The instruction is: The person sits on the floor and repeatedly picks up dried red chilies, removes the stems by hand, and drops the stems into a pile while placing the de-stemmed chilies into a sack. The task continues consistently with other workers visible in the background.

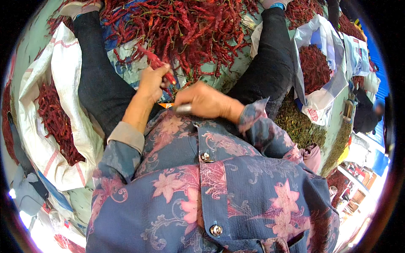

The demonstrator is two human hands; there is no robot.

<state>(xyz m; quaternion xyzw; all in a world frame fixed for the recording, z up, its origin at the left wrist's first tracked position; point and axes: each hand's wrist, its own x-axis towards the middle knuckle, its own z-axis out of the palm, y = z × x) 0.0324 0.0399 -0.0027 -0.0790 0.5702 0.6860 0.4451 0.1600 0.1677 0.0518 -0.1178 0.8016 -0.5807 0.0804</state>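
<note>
My left hand [152, 83] is closed around a small bunch of dried red chillies [155, 60], which stick out above and below the fist. Close beside it, my right hand [204, 100] is blurred, its fingers curled in front of my lap. A pale grey, shiny piece [183, 108] shows at its fingers; whether it is held or worn is unclear. A small orange and white patch [165, 105] lies just between the two hands. Ahead of the hands spreads a large heap of dried red chillies [190, 28], many with green stems.
At left, a white woven sack [67, 63] gapes open with chillies [58, 123] inside. Another open bag [340, 63] at right also holds chillies [313, 69]. Greenish-brown stem litter [299, 123] lies beside my right leg [265, 63]. A person [364, 110] is at far right.
</note>
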